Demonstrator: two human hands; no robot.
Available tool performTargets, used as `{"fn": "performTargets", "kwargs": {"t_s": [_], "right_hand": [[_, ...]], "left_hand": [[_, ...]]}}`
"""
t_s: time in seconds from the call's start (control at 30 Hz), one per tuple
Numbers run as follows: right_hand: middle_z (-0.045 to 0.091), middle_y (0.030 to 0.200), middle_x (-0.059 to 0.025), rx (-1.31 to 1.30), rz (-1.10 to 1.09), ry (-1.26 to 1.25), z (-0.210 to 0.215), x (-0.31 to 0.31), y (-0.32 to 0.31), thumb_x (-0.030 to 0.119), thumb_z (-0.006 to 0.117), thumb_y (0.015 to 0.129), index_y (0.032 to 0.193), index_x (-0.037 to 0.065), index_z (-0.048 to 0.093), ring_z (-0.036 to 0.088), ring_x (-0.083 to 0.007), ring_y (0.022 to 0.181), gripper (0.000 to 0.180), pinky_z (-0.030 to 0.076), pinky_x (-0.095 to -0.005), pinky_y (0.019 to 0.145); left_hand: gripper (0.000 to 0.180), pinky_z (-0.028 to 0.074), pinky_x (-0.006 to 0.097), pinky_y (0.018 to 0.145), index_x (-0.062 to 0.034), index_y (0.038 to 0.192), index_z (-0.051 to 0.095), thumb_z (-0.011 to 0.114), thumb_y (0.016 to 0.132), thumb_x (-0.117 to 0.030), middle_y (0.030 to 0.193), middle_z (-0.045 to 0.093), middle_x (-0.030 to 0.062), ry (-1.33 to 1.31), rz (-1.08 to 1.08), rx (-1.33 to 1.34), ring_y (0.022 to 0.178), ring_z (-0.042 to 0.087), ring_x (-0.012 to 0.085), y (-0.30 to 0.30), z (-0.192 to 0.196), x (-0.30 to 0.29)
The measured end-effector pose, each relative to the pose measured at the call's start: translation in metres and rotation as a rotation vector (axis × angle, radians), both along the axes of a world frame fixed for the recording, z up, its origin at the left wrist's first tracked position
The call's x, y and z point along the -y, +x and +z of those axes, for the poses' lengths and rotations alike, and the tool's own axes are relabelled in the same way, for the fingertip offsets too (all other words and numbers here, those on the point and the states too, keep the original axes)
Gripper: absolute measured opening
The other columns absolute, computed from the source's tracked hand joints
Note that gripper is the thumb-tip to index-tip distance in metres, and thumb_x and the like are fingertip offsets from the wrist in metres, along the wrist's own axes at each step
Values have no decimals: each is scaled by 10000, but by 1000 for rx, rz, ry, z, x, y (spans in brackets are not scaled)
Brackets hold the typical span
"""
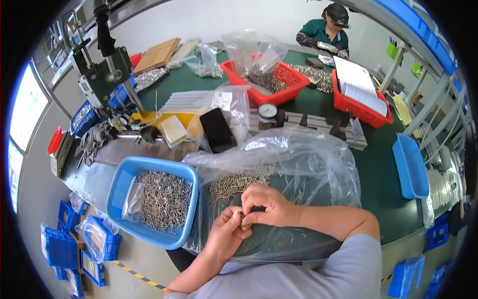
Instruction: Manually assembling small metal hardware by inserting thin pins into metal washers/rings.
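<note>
My left hand [225, 234] and my right hand [266, 204] meet over a clear plastic sheet [303, 164] on the green table. Their fingertips pinch one small dark metal part [243, 215] between them. Just beyond the hands a loose heap of small silver pins [234, 182] lies on the plastic. To the left stands a blue plastic basket [124, 182] lined with a clear bag and filled with several silver pins [162, 199].
A hand press [107, 70] stands at the back left beside a black phone [217, 129]. Two red baskets [294, 82] [356, 107] sit at the back, a blue tray [411, 167] at right. Another person [328, 32] works at the far end. Blue crates [74, 249] lie on the floor.
</note>
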State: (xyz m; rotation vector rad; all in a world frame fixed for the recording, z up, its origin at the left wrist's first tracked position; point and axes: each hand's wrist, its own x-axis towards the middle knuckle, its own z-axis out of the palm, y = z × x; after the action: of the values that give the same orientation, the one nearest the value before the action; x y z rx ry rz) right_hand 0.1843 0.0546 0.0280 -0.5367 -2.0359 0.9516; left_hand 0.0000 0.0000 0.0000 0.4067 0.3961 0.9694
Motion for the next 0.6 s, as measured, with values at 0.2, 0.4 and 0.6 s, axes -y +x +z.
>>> {"fn": "performTargets", "kwargs": {"t_s": [0.2,0.4,0.6], "right_hand": [[565,898,-63,0,-69,191,13,8,-2,149,714,798,863,83,621,556,-223,822,131,447,-332,726],[579,823,-24,48,-247,-19,17,10,2,63,661,832,898,48,606,537,-120,693,87,428,-252,584],[574,867,38,-8,-301,-444,24,-5,28,57,595,895,984,33,589,521,-32,795,93,452,-206,697]], "left_hand": [[174,430,261,625,-43,1053,564,521,953,-179,925,595,55,-17,53,-19,755,525,139,-1,10,5],[192,414,261,651,-39,1072,561,538,941,-179,949,574,85,-39,64,14,782,505,142,-5,9,10],[266,399,255,607,-36,1130,508,536,938,-218,971,522,101,-31,50,15,768,462,150,-3,8,0]]}}
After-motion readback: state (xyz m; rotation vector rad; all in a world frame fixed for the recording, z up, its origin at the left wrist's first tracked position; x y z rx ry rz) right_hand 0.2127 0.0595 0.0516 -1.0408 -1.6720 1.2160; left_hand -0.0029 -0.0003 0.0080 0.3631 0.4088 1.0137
